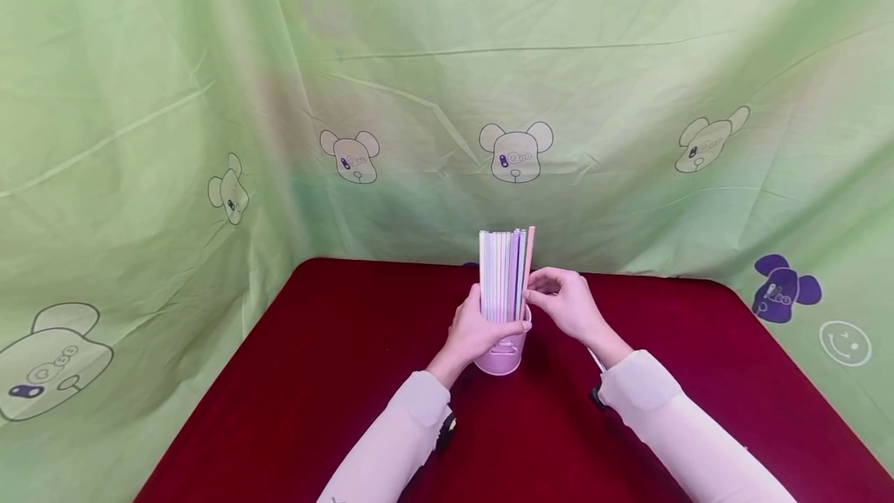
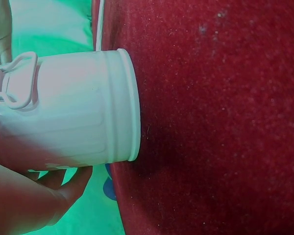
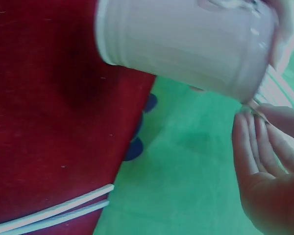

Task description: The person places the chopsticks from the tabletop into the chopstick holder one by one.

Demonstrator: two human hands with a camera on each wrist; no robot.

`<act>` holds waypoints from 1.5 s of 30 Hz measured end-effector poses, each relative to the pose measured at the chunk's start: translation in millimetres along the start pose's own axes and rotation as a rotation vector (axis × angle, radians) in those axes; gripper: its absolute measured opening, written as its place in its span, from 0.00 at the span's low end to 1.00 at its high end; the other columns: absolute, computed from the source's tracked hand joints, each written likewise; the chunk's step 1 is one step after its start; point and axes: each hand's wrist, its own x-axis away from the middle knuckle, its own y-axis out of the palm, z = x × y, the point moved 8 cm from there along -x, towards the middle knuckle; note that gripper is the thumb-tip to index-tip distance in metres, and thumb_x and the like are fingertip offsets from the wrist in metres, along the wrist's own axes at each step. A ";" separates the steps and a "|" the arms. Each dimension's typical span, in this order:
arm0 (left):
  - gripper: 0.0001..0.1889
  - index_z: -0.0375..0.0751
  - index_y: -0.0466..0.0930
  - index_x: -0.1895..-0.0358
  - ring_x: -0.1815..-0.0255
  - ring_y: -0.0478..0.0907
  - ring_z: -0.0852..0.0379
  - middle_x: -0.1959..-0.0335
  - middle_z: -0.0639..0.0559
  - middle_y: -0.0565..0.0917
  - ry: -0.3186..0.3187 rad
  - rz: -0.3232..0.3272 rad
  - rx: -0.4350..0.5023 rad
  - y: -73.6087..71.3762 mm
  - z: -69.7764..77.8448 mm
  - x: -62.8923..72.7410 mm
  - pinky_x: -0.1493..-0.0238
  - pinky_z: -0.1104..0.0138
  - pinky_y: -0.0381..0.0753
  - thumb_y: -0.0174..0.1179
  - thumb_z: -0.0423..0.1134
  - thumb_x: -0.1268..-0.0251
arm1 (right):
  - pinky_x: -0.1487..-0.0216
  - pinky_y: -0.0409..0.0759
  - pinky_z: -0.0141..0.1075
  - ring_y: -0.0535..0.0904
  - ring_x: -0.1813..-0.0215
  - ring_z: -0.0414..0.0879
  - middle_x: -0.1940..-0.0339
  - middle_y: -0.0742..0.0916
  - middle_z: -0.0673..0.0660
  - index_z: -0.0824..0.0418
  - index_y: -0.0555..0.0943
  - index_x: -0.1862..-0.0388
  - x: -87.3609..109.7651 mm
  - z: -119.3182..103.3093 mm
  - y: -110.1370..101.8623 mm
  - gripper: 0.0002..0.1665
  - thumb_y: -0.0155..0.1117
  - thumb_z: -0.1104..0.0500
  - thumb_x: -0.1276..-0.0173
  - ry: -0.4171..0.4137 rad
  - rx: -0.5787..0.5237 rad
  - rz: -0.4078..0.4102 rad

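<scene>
A pale pink pail [image 1: 500, 359] with a small wire handle [image 2: 27, 81] on its side stands upright on the red table. A tight bundle of slim pastel sticks [image 1: 499, 270], straw-like, rises from it. My left hand [image 1: 475, 330] grips the pail round its upper part, thumb across the front at the rim and fingers round the far side. Along the bundle's right edge stands a pink stick [image 1: 531, 247], its top a little higher than the others. My right hand [image 1: 567, 303] pinches this stick low down, just above the rim, between thumb and fingertips.
Green cloth [image 1: 419, 84] printed with bear heads hangs behind and beside the table [image 1: 335, 379]. The pail is near the table's far edge. Two pale strips [image 3: 54, 213] cross the lower left of the right wrist view. White sleeves cover both forearms.
</scene>
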 end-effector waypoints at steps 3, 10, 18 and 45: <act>0.41 0.56 0.71 0.42 0.58 0.82 0.62 0.56 0.63 0.84 0.000 0.002 -0.006 0.2 -0.9 -0.6 0.53 0.57 0.80 0.81 0.63 0.61 | 0.59 0.84 0.31 0.88 0.63 0.48 0.66 0.90 0.59 0.67 0.86 0.61 3.2 4.2 5.4 0.08 0.75 0.69 0.39 -0.012 0.054 -0.018; 0.41 0.57 0.72 0.42 0.57 0.81 0.63 0.56 0.64 0.84 -0.010 0.005 -0.013 0.0 -2.9 -1.2 0.53 0.57 0.80 0.81 0.63 0.62 | 0.58 0.84 0.33 0.88 0.62 0.49 0.65 0.90 0.59 0.67 0.86 0.59 4.7 5.7 5.7 0.09 0.75 0.68 0.39 -0.019 0.061 -0.031; 0.41 0.56 0.71 0.42 0.57 0.81 0.62 0.56 0.63 0.84 -0.008 0.001 -0.017 -1.0 1.4 -0.7 0.53 0.57 0.80 0.81 0.62 0.61 | 0.61 0.80 0.30 0.86 0.63 0.44 0.61 0.91 0.59 0.66 0.86 0.51 -4.2 -0.1 -19.4 0.13 0.72 0.61 0.32 0.004 0.124 0.004; 0.39 0.57 0.72 0.44 0.58 0.81 0.62 0.57 0.64 0.83 -0.030 -0.013 -0.006 0.7 -0.6 0.7 0.55 0.56 0.80 0.81 0.62 0.62 | 0.58 0.79 0.48 0.81 0.65 0.54 0.71 0.86 0.60 0.74 0.81 0.60 -2.3 123.1 -35.9 0.15 0.71 0.64 0.40 0.194 0.478 -0.201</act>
